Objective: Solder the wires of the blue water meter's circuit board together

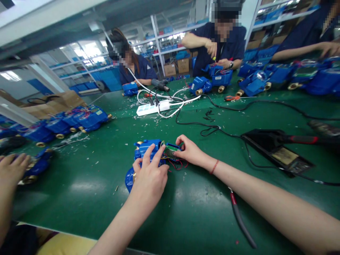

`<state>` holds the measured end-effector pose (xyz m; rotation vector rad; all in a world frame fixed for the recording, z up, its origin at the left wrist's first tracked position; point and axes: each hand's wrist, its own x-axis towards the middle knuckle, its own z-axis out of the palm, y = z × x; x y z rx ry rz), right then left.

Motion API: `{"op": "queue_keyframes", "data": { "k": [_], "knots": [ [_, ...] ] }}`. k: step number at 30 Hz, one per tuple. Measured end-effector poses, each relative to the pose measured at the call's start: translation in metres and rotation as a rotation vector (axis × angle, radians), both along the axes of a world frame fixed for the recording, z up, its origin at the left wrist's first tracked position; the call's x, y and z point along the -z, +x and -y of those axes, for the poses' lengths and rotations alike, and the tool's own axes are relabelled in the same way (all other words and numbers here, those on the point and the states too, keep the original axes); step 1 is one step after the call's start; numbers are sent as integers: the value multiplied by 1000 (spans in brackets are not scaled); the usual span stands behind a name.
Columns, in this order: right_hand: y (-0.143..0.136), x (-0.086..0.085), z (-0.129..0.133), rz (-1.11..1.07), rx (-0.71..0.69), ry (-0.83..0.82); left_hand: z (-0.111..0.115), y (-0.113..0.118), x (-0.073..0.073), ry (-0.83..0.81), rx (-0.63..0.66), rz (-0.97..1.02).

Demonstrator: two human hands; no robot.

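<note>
A blue meter [147, 146] with brass fittings lies on the green bench in front of me. Its green circuit board [172, 151] carries a small grey display and sits at the right end, with thin red and yellow wires around it. My left hand [151, 173] grips the housing from above; its index fingertip reaches the board's left edge. Thumb and fingers of my right hand [190, 151] are closed on the board's right end. The meter's rounded blue part [129, 180] shows left of my left hand, which covers much of the body.
Diagonal-handled pliers [240, 216] lie near my right forearm. A black soldering-iron stand [276, 148] with its cable is at right. Further back are a white power strip [152, 108] and an orange-handled screwdriver [232, 98]. Co-workers and several blue meters [90, 118] surround the bench; a co-worker's hand [13, 168] is at left.
</note>
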<state>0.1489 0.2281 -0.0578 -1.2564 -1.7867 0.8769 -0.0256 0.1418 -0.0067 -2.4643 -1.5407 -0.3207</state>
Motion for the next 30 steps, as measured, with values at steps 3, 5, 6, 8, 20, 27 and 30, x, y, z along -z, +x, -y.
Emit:
{"op": "queue_keyframes", "data": {
  "k": [3,5,6,8,20,27,30],
  "knots": [
    [4,-1,0,8,-39,-52,4,-1,-10,0,-62,6],
    [6,-2,-2,22,-75,-83,5,-5,-14,4,-222,54],
    [7,-2,-4,29,-104,-101,5,-8,-15,-24,-314,84],
    [9,-4,-6,40,-173,-135,3,-14,-15,-154,-425,153],
    [37,-22,45,112,-241,-128,22,-33,-20,-334,-107,189],
    [41,-17,91,53,-153,-132,42,-38,-12,-294,-96,120],
    [39,-18,95,45,-145,-129,41,-41,-9,-265,-84,109]
  ]
}}
